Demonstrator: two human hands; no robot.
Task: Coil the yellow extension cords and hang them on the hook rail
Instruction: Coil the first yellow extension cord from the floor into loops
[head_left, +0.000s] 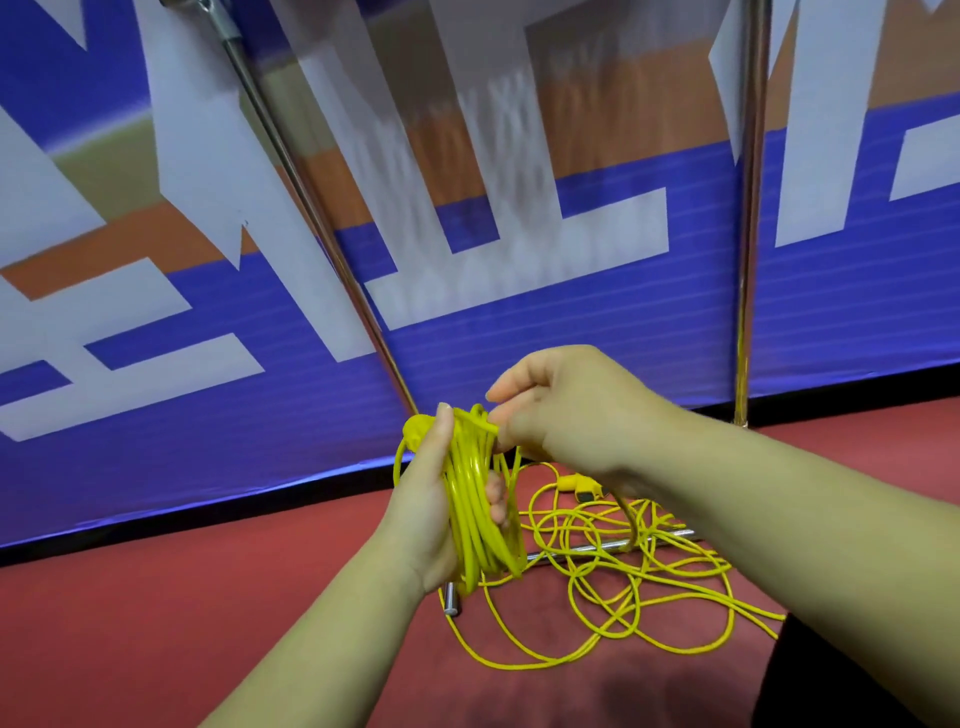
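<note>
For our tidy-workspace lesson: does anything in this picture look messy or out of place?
Yes. A loose tangle of yellow cord sprawls over the red floor, looping across a metal bar that lies there. Only the coil in the left hand is neat; the right hand pinches its top.

Two hands, one yellow coil, two upright metal poles

The left hand curls its fingers around the coiled yellow cord, while the right hand pinches a strand at the coil's top.
</note>
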